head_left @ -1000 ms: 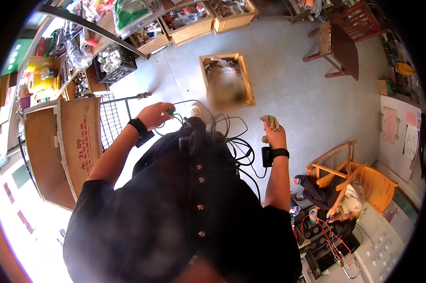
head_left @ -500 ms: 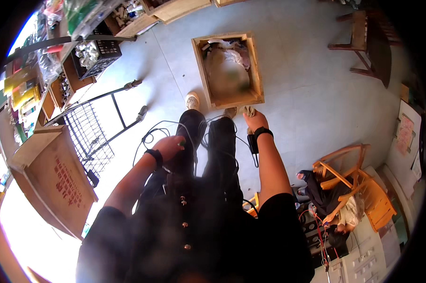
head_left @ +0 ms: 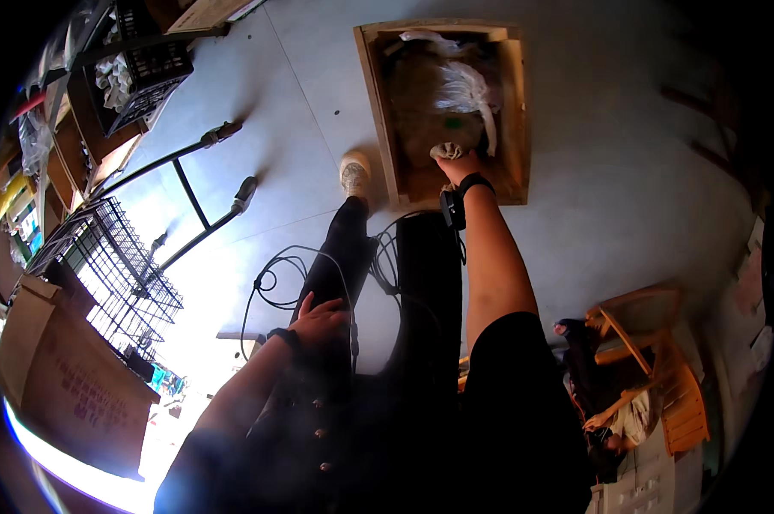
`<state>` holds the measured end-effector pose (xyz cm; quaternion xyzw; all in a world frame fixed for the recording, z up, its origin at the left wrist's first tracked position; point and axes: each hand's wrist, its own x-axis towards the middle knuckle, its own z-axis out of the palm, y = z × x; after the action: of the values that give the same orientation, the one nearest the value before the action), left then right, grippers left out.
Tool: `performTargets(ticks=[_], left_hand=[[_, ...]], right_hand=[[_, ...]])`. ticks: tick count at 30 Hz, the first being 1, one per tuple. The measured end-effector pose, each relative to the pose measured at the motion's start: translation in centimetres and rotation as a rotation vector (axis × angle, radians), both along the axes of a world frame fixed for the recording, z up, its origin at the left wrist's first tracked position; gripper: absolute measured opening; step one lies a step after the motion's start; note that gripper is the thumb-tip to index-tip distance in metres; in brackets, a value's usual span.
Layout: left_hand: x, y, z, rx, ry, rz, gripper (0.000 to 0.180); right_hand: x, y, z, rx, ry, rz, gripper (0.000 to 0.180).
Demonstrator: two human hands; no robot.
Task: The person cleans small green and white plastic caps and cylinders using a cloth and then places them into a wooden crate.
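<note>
While the right hand grips a cloth bundle over the wooden crate, the left hand rests open.

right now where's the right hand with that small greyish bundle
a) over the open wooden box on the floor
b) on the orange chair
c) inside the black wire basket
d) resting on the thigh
a: the right hand holds the greyish bundle over the wooden box on the floor.

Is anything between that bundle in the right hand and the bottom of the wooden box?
Nothing visible blocks it. The right hand holds the greyish bundle already over the open wooden box. Crumpled clear plastic lies further back in the box, beyond the bundle. The left hand rests on the thigh.
</note>
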<state>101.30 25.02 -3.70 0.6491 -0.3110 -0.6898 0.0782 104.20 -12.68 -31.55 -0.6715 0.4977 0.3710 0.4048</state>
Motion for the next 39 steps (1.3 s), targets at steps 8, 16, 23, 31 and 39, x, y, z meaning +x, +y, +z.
performTargets(ticks=[8, 16, 23, 31, 39], left_hand=[[1.5, -0.5, 0.7, 0.042, 0.048, -0.042, 0.042], [1.5, 0.1, 1.5, 0.044, 0.025, -0.002, 0.040], [1.7, 0.3, 1.0, 0.014, 0.014, 0.023, 0.038], [1.3, 0.7, 0.5, -0.037, 0.010, -0.002, 0.044], [1.2, 0.7, 0.5, -0.060, -0.008, 0.014, 0.044]], right_hand=[[-1.3, 0.0, -5.7, 0.015, -0.108, -0.153, 0.045], [-1.8, -5.5, 5.6, 0.330, -0.423, -0.890, 0.028], [-1.2, -3.5, 6.4, -0.300, 0.073, 0.479, 0.035], [5.4, 1.8, 7.5, 0.017, -0.018, 0.793, 0.027], [1.2, 3.3, -7.2, 0.687, -0.210, -0.663, 0.044]])
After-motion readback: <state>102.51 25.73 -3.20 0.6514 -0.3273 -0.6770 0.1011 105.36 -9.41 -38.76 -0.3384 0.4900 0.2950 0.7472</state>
